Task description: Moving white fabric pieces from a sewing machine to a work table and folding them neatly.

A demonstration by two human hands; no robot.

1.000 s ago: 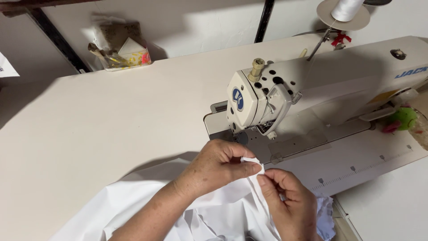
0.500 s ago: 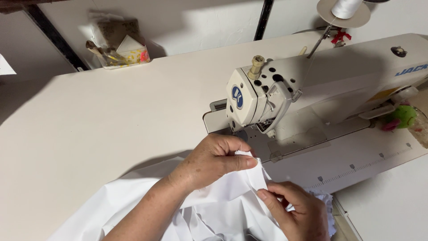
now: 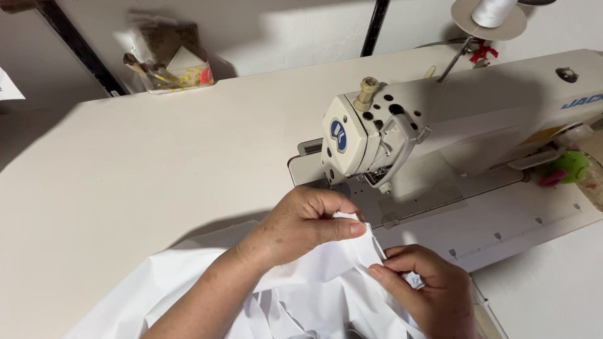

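White fabric [image 3: 188,282], one piece as far as we can count, lies bunched on the near part of the table [image 3: 125,176], spilling off the lower edge of the view. We count two hands, both ours. Left hand [image 3: 301,226] is closed on the cloth, thumb pressed along a folded edge that rises between the two hands. Right hand [image 3: 427,289] pinches the same fold from the other side, fingertips [image 3: 380,273] touching the cloth just beside the left thumb. So the cloth sits under and between both hands, just in front of the needle area. One sewing machine [image 3: 477,119], cream coloured, stands behind the hands. One thread cone [image 3: 493,9] on its stand at top right. One clear tray of small bits [image 3: 173,72] at the table's far edge. One green round object [image 3: 570,166] at right.
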